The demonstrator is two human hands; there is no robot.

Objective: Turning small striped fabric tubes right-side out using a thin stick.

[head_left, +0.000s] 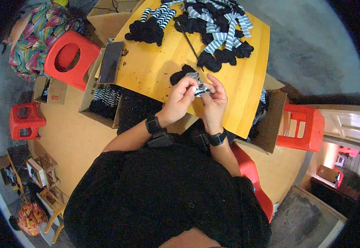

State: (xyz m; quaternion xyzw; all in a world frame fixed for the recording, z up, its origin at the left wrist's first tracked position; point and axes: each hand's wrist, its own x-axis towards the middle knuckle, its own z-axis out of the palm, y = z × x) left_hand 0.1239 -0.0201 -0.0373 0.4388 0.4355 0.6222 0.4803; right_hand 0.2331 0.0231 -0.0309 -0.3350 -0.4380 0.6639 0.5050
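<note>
Over the near part of the yellow wooden table (pixel 142 78), my left hand (pixel 180 98) is closed, pinching a grey, white and black striped knit piece (pixel 201 90). My right hand (pixel 216 101) pinches the same piece from the other side, its upper fingers raised. A black gathered end (pixel 181 75) lies on the table just beyond my left fingers and seems to belong to this piece. A thin dark rod (pixel 188 41) rests farther off, its near tip close to my hands. Folds hidden between my fingertips cannot be made out.
Striped knit pieces with black ends (pixel 225 35) are heaped at the far right; a neat bundle (pixel 147 31) lies far left. A phone (pixel 111 62) sits at the left edge. Cardboard boxes (pixel 277 124) flank the table, with red stools (pixel 304 128) beyond.
</note>
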